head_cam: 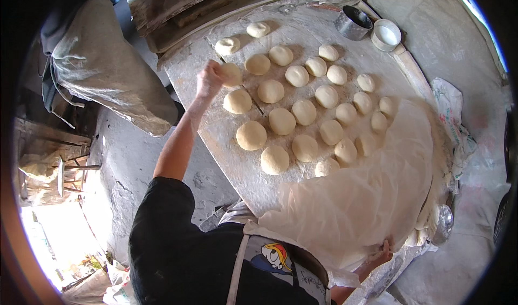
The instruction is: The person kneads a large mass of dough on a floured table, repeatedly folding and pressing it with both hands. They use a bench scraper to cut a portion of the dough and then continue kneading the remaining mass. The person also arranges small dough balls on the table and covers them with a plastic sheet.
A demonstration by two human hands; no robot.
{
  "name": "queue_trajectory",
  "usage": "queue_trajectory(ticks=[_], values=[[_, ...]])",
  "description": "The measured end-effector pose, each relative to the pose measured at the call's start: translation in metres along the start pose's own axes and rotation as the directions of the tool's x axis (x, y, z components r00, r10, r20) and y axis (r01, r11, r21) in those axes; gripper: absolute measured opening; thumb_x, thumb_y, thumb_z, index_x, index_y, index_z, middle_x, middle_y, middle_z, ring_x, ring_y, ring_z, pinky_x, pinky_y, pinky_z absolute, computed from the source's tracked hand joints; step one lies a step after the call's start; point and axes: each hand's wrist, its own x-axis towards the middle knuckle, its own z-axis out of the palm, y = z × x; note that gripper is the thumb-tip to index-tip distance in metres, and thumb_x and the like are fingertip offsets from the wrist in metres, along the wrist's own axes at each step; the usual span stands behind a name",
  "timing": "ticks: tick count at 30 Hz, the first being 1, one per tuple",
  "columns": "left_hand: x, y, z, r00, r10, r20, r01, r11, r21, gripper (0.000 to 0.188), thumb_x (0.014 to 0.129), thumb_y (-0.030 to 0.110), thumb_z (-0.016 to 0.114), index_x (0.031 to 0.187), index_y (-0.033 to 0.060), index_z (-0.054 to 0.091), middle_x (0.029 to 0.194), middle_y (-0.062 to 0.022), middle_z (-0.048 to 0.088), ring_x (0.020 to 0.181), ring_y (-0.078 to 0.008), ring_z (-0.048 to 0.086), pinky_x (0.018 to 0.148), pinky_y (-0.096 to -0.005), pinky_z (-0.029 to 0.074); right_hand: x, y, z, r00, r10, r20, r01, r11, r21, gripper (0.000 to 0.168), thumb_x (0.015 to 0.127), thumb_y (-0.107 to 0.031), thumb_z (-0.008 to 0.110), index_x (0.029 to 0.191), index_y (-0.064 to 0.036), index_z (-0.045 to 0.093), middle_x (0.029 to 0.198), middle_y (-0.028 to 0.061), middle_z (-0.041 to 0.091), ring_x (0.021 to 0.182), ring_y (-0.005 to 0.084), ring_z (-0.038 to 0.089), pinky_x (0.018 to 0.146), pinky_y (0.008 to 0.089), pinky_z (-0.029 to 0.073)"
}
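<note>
Several rounds of pale dough (282,121) lie in loose rows on a floured wooden board (214,131). My left hand (211,78) is at the board's left edge with its fingers curled, right beside one dough round (232,75); whether they grip it is hidden. A thin translucent plastic sheet (348,200) spreads over the board's lower right part and overlaps the nearest rounds. At the sheet's lower edge, my right hand (382,254) holds it, partly covered by its folds. Two rounds at the far side, one of them here (228,45), have dented tops.
A dark metal cylinder (353,23) and a round container of white powder (386,35) stand at the board's far right corner. A metal bowl (443,225) sits at the right. Wooden trays (182,5) lie beyond the board; a cloth (105,66) hangs at the left.
</note>
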Motion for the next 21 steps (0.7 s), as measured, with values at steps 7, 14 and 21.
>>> queue_trajectory(ticks=[7, 14, 21], values=[[0.065, -0.023, -0.030, 0.901, 0.290, -0.321, -0.046, 0.802, 0.595, 0.036, 0.073, 0.029, 0.075, 0.103, 0.0129, 0.064, 0.100, -0.0119, 0.067, 0.089, -0.0279, 0.063, 0.080, -0.0402, 0.051, -0.003, -0.004, 0.012, 0.996, 0.011, -0.092, -0.007, 0.999, 0.043, 0.038, 0.075, -0.004, 0.060, 0.111, 0.006, 0.062, 0.109, 0.0144, 0.062, 0.096, 0.0246, 0.060, 0.082, 0.0359, 0.051], [0.042, 0.039, 0.064, 0.899, 0.415, 0.137, -0.436, 0.870, 0.228, 0.052, 0.072, 0.035, 0.080, 0.110, 0.0043, 0.061, 0.104, -0.0154, 0.065, 0.092, -0.0292, 0.063, 0.081, -0.0384, 0.052, -0.007, -0.002, 0.022, 0.989, -0.017, -0.144, 0.009, 0.998, -0.054, 0.049, 0.074, -0.006, 0.060, 0.122, 0.006, 0.055, 0.120, 0.0177, 0.057, 0.102, 0.0289, 0.058, 0.089, 0.0381, 0.049], [0.073, 0.051, 0.085, 0.898, 0.392, 0.199, -0.420, 0.899, 0.126, 0.058, 0.064, 0.038, 0.081, 0.103, 0.0040, 0.053, 0.088, -0.0134, 0.063, 0.076, -0.0328, 0.064, 0.068, -0.0426, 0.052, -0.014, 0.000, 0.027, 0.982, -0.034, -0.187, 0.031, 0.999, -0.023, 0.044, 0.075, -0.005, 0.065, 0.116, 0.007, 0.057, 0.109, 0.0150, 0.061, 0.088, 0.0233, 0.061, 0.079, 0.0350, 0.052]])
